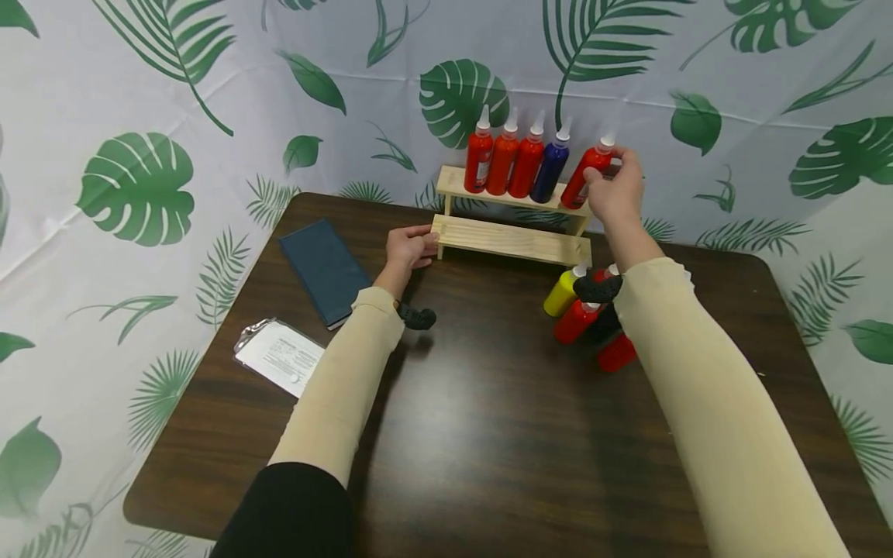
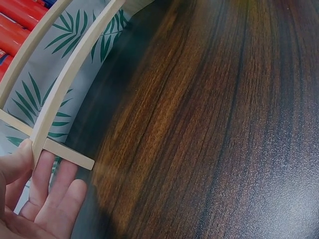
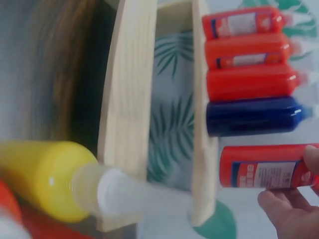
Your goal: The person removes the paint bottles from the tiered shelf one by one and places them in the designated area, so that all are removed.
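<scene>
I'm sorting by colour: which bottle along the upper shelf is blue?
The fourth bottle from the left in the head view, beside the red bottle the right hand holds; the others are reddish.

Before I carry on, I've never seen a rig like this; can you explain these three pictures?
There is no machine: a person works bare-handed. The wide picture looks down from the head; the other two come from the left and right wrists. The left hand holds the lower left end of a wooden rack. The right hand grips a tilted red bottle at the rack's upper right end; three red bottles and a blue bottle stand beside it. On the table are a dark blue book, a clipboard, a yellow bottle and other bottles partly hidden by the right sleeve.
</scene>
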### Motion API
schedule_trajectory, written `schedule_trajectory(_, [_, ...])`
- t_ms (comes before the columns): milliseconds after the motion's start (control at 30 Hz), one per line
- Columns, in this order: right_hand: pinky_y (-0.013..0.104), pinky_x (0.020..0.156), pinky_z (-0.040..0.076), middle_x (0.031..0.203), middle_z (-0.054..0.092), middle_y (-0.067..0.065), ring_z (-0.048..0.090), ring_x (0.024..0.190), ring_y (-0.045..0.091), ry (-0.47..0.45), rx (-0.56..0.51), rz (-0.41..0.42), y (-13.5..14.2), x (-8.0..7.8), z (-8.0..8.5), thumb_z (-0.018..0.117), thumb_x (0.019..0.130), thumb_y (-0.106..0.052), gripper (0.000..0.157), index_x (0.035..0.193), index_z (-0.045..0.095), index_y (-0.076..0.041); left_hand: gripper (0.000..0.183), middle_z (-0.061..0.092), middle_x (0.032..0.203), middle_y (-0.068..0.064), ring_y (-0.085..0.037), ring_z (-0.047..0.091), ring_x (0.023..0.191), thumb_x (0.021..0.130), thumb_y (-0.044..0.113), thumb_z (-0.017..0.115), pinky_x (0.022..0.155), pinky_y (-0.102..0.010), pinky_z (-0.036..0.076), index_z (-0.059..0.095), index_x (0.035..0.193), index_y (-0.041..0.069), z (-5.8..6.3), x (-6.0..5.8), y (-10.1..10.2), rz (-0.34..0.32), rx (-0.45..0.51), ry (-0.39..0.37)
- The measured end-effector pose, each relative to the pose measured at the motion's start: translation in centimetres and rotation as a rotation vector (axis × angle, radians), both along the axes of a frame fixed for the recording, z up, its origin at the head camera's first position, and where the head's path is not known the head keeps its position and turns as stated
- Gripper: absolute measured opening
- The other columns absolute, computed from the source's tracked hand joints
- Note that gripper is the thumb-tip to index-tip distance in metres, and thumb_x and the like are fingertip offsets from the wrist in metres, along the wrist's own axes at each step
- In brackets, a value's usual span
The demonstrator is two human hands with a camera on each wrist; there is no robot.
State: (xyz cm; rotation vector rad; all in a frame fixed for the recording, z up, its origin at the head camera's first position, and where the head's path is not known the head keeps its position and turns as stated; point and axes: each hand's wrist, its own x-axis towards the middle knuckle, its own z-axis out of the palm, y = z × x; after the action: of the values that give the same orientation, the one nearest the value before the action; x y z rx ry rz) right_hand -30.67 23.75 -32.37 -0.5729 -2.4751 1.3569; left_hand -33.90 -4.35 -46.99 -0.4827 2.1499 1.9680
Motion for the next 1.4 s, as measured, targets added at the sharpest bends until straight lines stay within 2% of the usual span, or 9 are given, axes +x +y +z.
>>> schedule_trajectory(167, [0.034, 0.102, 0.042, 0.14, 0.044, 0.011, 0.048, 0.12, 0.023, 0.053, -0.031, 0.075, 0.7, 3.0, 1.4, 0.051, 0.099, -0.023, 0.045, 0.142, 0.037, -0.023, 0.031, 0.073, 0.099, -0.01, -0.019, 0.071, 0.084, 0.088, 0.022, 0.071, 0.07, -0.034, 0.058, 0.069, 0.118, 0.013, 0.1, 0.2, -0.2, 0.002, 0.003, 0.008])
schedule_trajectory(300, [0.036, 0.107, 0.039, 0.145, 0.041, 0.009, 0.045, 0.125, 0.023, 0.088, -0.1, 0.125, 1.5, 6.7, 2.4, 0.052, 0.099, -0.024, 0.047, 0.143, 0.037, -0.025, 0.032, 0.073, 0.1, -0.009, -0.018, 0.071, 0.084, 0.088, 0.024, 0.07, 0.068, -0.031, 0.058, 0.069, 0.119, 0.013, 0.1, 0.2, -0.3, -0.003, -0.007, 0.009])
schedule_trajectory(467, [0.038, 0.108, 0.037, 0.145, 0.044, 0.006, 0.047, 0.127, 0.023, 0.108, -0.086, 0.167, 2.6, 11.7, 2.7, 0.055, 0.097, -0.025, 0.049, 0.143, 0.038, -0.027, 0.032, 0.072, 0.1, -0.01, -0.018, 0.071, 0.084, 0.088, 0.023, 0.071, 0.074, -0.035, 0.058, 0.069, 0.119, 0.013, 0.1, 0.1, -0.4, 0.006, 0.003, 0.003])
schedule_trajectory(633, [0.024, 0.098, 0.045, 0.143, 0.046, 0.005, 0.05, 0.122, 0.02, 0.125, -0.069, 0.217, 3.4, 17.0, 1.6, 0.058, 0.095, -0.025, 0.049, 0.142, 0.042, -0.027, 0.032, 0.072, 0.1, -0.009, -0.018, 0.071, 0.084, 0.089, 0.023, 0.07, 0.075, -0.036, 0.058, 0.069, 0.119, 0.013, 0.1, 0.1, -0.4, 0.004, -0.001, 0.002])
schedule_trajectory(733, [0.012, 0.087, 0.047, 0.139, 0.049, 0.006, 0.052, 0.116, 0.016, 0.167, -0.039, 0.24, 3.4, 19.7, 0.1, 0.06, 0.094, -0.018, 0.049, 0.141, 0.045, -0.022, 0.031, 0.072, 0.1, -0.009, -0.018, 0.071, 0.084, 0.089, 0.023, 0.07, 0.075, -0.036, 0.058, 0.069, 0.119, 0.014, 0.1, 0.1, -0.4, 0.003, -0.001, -0.002])
schedule_trajectory(833, [0.01, 0.089, 0.045, 0.138, 0.051, 0.006, 0.053, 0.117, 0.014, 0.183, 0.014, 0.254, 3.3, 21.6, -1.8, 0.06, 0.094, -0.013, 0.048, 0.14, 0.046, -0.018, 0.031, 0.073, 0.1, -0.01, -0.018, 0.071, 0.084, 0.089, 0.023, 0.07, 0.075, -0.036, 0.058, 0.07, 0.118, 0.013, 0.1, 0.2, -0.3, 0.002, 0.001, -0.004])
schedule_trajectory(967, [0.013, 0.095, 0.043, 0.137, 0.051, 0.006, 0.052, 0.122, 0.014, 0.171, 0.042, 0.27, 3.1, 22.9, -4.7, 0.06, 0.094, -0.012, 0.047, 0.139, 0.046, -0.013, 0.031, 0.073, 0.1, -0.01, -0.018, 0.071, 0.084, 0.089, 0.022, 0.07, 0.074, -0.036, 0.058, 0.069, 0.118, 0.013, 0.0, 0.1, -0.2, 0.002, 0.0, 0.001])
schedule_trajectory(1233, [0.009, 0.087, 0.045, 0.127, 0.056, 0.011, 0.057, 0.11, 0.014, 0.144, 0.055, 0.212, 2.0, 23.2, -10.1, 0.064, 0.091, -0.006, 0.047, 0.136, 0.047, -0.004, 0.03, 0.073, 0.099, -0.009, -0.018, 0.071, 0.083, 0.089, 0.022, 0.07, 0.075, -0.037, 0.058, 0.07, 0.117, 0.013, -0.2, -0.1, 0.1, 0.012, -0.006, -0.005])
schedule_trajectory(1400, [0.03, 0.097, 0.045, 0.132, 0.054, 0.015, 0.055, 0.119, 0.029, 0.163, 0.015, 0.178, 1.3, 22.9, -12.0, 0.064, 0.089, 0.001, 0.05, 0.135, 0.047, -0.002, 0.031, 0.073, 0.099, -0.01, -0.019, 0.071, 0.084, 0.089, 0.022, 0.07, 0.075, -0.037, 0.058, 0.069, 0.118, 0.013, -0.1, 0.0, 0.1, 0.005, 0.002, -0.001])
